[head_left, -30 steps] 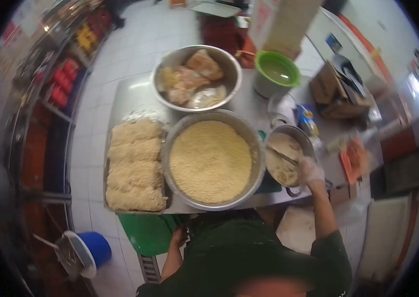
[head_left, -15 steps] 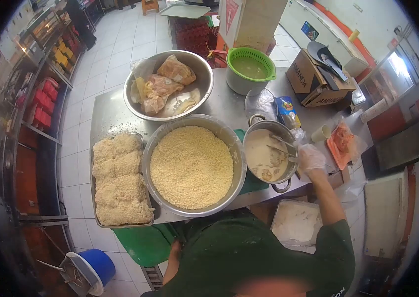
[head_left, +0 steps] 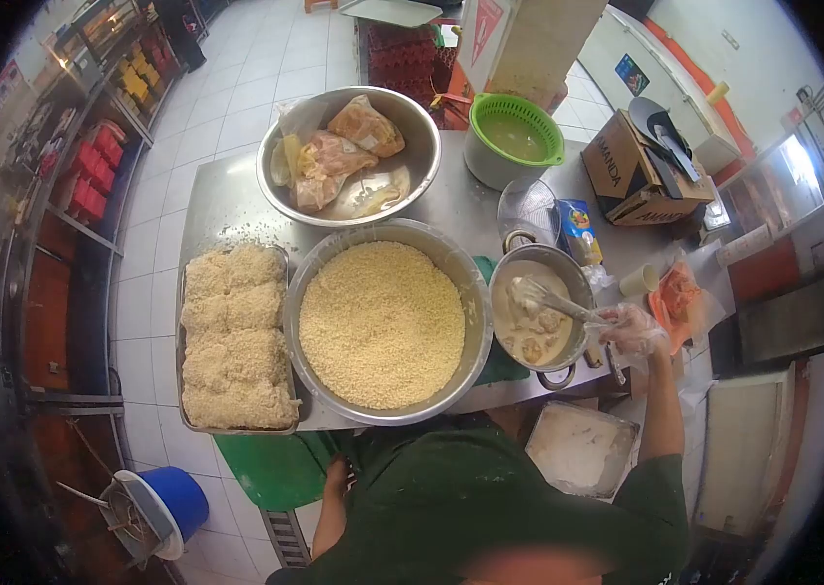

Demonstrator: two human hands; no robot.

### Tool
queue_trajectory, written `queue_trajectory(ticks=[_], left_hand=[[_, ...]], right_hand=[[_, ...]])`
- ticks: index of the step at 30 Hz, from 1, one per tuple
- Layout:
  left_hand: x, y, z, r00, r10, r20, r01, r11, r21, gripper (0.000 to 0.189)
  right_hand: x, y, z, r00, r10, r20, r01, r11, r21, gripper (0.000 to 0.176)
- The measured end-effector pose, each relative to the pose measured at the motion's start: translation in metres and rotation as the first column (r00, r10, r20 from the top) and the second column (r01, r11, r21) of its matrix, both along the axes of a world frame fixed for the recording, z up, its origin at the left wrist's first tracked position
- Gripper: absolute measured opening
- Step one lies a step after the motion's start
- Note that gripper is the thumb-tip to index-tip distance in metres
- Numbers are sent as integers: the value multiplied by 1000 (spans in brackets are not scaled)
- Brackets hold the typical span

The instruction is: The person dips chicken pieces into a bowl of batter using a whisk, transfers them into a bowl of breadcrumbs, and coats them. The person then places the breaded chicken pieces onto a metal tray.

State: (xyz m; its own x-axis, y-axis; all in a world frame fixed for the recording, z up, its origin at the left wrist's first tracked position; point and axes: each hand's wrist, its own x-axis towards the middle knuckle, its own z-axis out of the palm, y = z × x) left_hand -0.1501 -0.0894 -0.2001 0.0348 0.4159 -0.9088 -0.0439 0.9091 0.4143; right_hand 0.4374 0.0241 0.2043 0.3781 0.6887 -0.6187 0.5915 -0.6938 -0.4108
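Note:
My right hand (head_left: 636, 333), in a clear plastic glove, is closed around the handle end of metal tongs (head_left: 568, 306). The tongs reach over the rim of a steel pot (head_left: 579, 283) into milky liquid with pale pieces (head_left: 535, 347); their tips are among the pieces. My left hand (head_left: 338, 475) hangs low by the table's front edge, close to a green plastic surface (head_left: 270, 473), its fingers mostly hidden. A large bowl of pale crumbs (head_left: 383, 327) stands left of the pot. Further left, a tray (head_left: 236, 430) holds several crumb-coated pieces (head_left: 236, 336).
Behind the crumbs, a steel bowl (head_left: 431, 185) holds bagged raw meat (head_left: 329, 171). A green strainer (head_left: 519, 112) sits on a pail near a cardboard box (head_left: 616, 175). Right of the pot are a cup (head_left: 638, 281) and an orange tray (head_left: 663, 310). A floury tray (head_left: 582, 448) is below.
My right hand has turned and shifted slightly, and the tongs' tips have moved left among the pieces in the pot. The whole view has shifted a little. My left hand stays low.

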Motion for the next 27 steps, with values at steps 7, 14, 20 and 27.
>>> queue_trajectory(ticks=[7, 14, 20, 27], left_hand=[[7, 19, 43, 997, -48, -54, 46, 998, -43, 48], [10, 10, 51, 986, -142, -90, 153, 978, 141, 44], [7, -4, 10, 996, -44, -72, 43, 999, -9, 42], [4, 20, 33, 998, -30, -62, 25, 997, -71, 45]], right_hand=[[-14, 14, -10, 918, 300, 260, -303, 953, -30, 39], [-35, 11, 19, 812, 245, 530, -262, 964, -46, 38], [-43, -6, 21, 713, 296, 635, -322, 943, -79, 37], [-48, -6, -26, 714, 191, 673, -280, 960, 25, 25]])
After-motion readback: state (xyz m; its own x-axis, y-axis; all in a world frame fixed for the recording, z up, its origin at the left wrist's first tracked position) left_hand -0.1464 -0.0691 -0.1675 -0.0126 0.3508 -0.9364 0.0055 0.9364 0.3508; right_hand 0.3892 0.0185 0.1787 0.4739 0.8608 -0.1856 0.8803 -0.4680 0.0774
